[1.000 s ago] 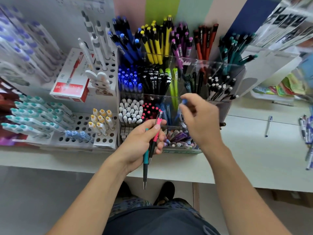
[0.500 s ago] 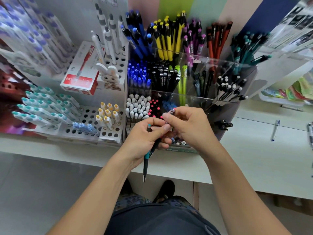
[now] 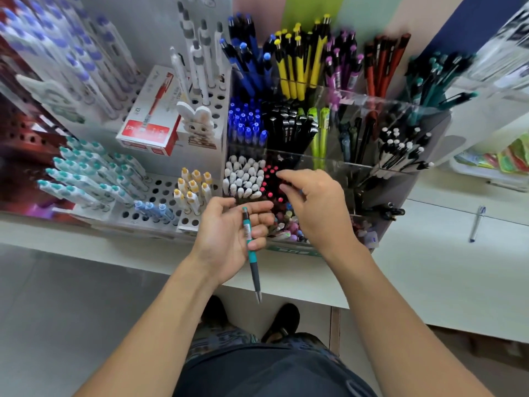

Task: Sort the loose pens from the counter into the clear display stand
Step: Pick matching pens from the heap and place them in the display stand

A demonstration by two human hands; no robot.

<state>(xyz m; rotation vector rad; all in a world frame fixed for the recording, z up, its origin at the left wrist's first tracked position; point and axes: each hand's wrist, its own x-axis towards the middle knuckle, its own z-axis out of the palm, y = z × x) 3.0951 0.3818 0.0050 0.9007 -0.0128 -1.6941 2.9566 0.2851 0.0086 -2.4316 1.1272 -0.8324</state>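
My left hand (image 3: 226,239) holds a teal and black pen (image 3: 248,233), fingers curled round it and its tip pointing down past the counter edge. My right hand (image 3: 315,207) reaches over the front row of the clear display stand (image 3: 343,159). Its thumb and forefinger pinch a red-topped pen at the compartment of red-topped pens (image 3: 270,181); the pen's body is hidden among the others. One loose blue and silver pen (image 3: 475,223) lies on the counter to the right.
White perforated racks (image 3: 160,193) with teal, yellow and blue pens stand left of the stand. A red and white pen box (image 3: 148,121) lies behind them. Packaged goods hang at the far right. The white counter (image 3: 429,267) runs rightwards.
My right hand took the red pen out of my left hand and carried it up to the red-topped compartment. My left hand now holds only the teal pen.
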